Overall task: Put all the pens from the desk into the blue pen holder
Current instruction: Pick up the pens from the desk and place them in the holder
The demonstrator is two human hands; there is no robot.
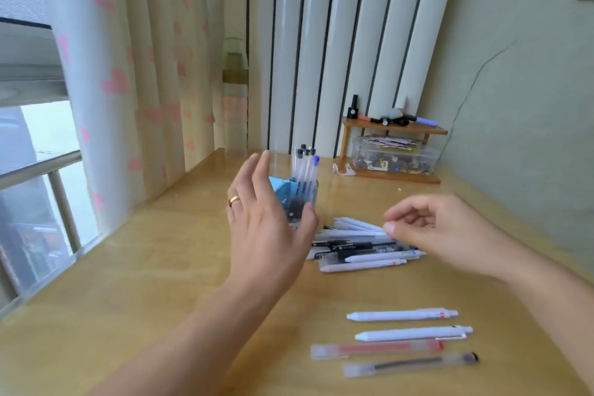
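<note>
Nearest to me, well in front of the blue pen holder, four pens lie in a loose row on the pale wooden desk (160, 267): a frosted clear pen with a black core (409, 363), a frosted clear pen with a red core (377, 349), then two white plastic click pens (413, 333) and (401, 315), all lying crosswise and apart from one another.

Further in, just right of the holder's base, I see a heap of white and black pens (363, 247) lying across each other. My right hand (446, 231) hangs over the right end of that heap, fingers loosely curled with thumb and forefinger close together; I cannot tell whether they touch a pen.

My left hand (263, 219), with a gold ring on one finger, stands in front of the square translucent blue pen holder (302, 196), fingers spread wide and straight, thumb at the holder's front face. It hides the holder's left part. Several frosted pens with black caps and one with a blue cap (307, 164) stand upright in the holder.

Beyond the holder to the right, against the wall, sits a small wooden shelf (395, 128) over a clear plastic box (395, 156). Behind the holder to the left hangs a cream curtain with pink hearts (128, 74).
</note>
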